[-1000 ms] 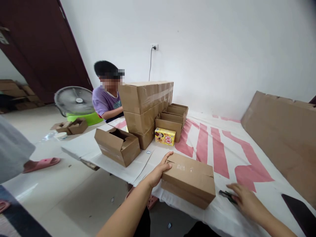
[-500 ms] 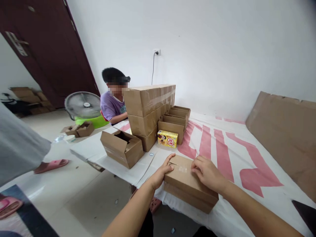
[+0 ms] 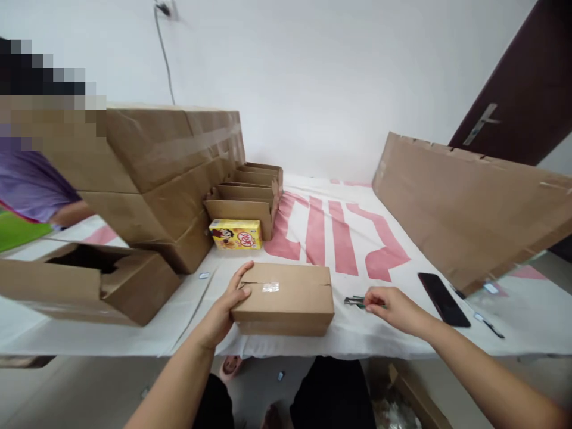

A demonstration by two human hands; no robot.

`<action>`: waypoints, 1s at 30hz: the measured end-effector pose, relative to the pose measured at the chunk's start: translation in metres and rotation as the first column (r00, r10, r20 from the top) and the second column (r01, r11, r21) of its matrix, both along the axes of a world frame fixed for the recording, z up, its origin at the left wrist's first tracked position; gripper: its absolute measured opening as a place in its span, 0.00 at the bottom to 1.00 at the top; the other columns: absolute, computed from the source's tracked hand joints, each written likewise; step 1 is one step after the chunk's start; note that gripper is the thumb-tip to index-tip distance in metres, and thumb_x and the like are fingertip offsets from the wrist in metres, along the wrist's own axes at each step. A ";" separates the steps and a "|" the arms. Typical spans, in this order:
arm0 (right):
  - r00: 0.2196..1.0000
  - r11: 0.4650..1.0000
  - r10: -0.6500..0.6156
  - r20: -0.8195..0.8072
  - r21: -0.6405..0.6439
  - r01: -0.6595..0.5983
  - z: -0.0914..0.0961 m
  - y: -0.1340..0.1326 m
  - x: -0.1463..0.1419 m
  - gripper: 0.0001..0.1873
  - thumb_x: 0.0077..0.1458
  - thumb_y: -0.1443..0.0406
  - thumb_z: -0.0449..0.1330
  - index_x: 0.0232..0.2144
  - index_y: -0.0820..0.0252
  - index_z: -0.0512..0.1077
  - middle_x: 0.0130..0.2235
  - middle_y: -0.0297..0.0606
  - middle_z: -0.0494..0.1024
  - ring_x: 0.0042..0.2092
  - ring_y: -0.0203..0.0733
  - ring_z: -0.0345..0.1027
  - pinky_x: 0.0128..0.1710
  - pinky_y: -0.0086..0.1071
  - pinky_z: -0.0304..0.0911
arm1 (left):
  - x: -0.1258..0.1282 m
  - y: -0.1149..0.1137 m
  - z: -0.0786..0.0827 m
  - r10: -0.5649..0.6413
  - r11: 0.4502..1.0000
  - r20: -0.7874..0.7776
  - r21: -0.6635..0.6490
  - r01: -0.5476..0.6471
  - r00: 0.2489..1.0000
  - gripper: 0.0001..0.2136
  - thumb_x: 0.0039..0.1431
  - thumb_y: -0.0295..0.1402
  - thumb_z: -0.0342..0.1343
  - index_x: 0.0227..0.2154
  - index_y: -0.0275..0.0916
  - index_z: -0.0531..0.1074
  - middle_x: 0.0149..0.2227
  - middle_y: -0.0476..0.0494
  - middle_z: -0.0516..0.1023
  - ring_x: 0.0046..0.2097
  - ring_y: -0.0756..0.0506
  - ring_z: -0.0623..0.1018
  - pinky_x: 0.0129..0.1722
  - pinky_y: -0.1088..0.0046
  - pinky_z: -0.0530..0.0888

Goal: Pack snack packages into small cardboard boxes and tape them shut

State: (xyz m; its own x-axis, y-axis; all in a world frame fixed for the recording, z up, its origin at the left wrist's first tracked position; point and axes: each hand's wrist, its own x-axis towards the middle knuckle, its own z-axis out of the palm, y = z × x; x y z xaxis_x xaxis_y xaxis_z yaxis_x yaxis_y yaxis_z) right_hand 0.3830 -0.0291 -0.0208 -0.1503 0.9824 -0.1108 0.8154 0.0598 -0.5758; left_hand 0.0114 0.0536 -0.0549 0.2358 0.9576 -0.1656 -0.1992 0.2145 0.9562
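Observation:
A closed brown cardboard box [image 3: 290,298] lies near the table's front edge, with a short piece of clear tape on its top flap seam. My left hand [image 3: 230,304] grips the box's left end, thumb on top and fingers along the back side. To the right of the box, my right hand [image 3: 384,305] is closed around a box cutter [image 3: 354,301] at the tabletop, its metal end pointing left toward the box. Most of the cutter's handle is hidden by my fingers. Behind the box stands a yellow snack box [image 3: 236,235].
Stacked taped cartons [image 3: 165,167] rise at the left, beside a row of open boxes [image 3: 243,208]. An open carton [image 3: 125,286] sits front left. A phone [image 3: 443,299] and a pen-like item [image 3: 489,326] lie right, before a cardboard panel [image 3: 465,202]. A person [image 3: 36,173] sits far left.
My right hand has left the box top and moved right, and now holds the box cutter. My left hand stays on the box. The view has turned to the right.

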 end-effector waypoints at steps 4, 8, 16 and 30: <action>0.991 0.988 -0.032 0.130 -0.143 0.051 -0.049 -0.034 0.030 0.05 0.50 0.69 0.56 0.27 0.57 0.72 0.27 0.31 0.75 0.30 0.37 0.67 0.31 0.28 0.58 | 0.001 0.000 -0.001 0.023 1.000 -0.028 -0.012 -0.023 0.999 0.35 0.48 0.43 0.59 0.61 0.52 0.58 0.61 0.50 0.65 0.58 0.36 0.69 0.46 0.70 0.66; 0.978 0.984 -0.083 0.189 -0.140 0.110 -0.080 -0.047 0.033 0.05 0.44 0.73 0.59 0.24 0.58 0.70 0.30 0.34 0.74 0.36 0.40 0.67 0.35 0.29 0.58 | 0.001 0.002 -0.002 0.036 0.999 -0.031 -0.025 -0.037 0.999 0.35 0.48 0.42 0.59 0.61 0.52 0.58 0.61 0.50 0.65 0.57 0.36 0.69 0.46 0.70 0.67; 0.969 0.983 -0.010 0.246 -0.177 0.055 -0.092 -0.044 0.048 0.05 0.45 0.67 0.59 0.27 0.56 0.65 0.29 0.32 0.74 0.32 0.40 0.66 0.32 0.30 0.55 | 0.002 -0.005 0.001 0.039 0.999 -0.001 0.027 -0.039 0.999 0.39 0.49 0.41 0.60 0.65 0.48 0.53 0.65 0.46 0.62 0.62 0.34 0.66 0.58 0.64 0.63; 0.998 0.978 0.038 0.059 0.201 -0.049 -0.006 -0.009 0.019 0.15 0.61 0.51 0.51 0.38 0.51 0.72 0.41 0.43 0.78 0.43 0.52 0.72 0.45 0.43 0.67 | -0.036 -0.036 0.055 0.040 0.796 -0.569 0.515 0.318 0.821 0.11 0.53 0.40 0.61 0.37 0.41 0.71 0.43 0.42 0.74 0.48 0.41 0.73 0.50 0.64 0.68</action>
State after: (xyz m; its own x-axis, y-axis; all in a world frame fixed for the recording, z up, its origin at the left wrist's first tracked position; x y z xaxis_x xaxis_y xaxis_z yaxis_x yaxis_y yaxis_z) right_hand 0.4017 -0.0382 -0.0264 -0.1928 0.9779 0.0806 0.8393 0.2069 -0.5027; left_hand -0.0242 0.0175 -0.0001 0.4194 0.8718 0.2530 0.3575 -0.4148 0.8367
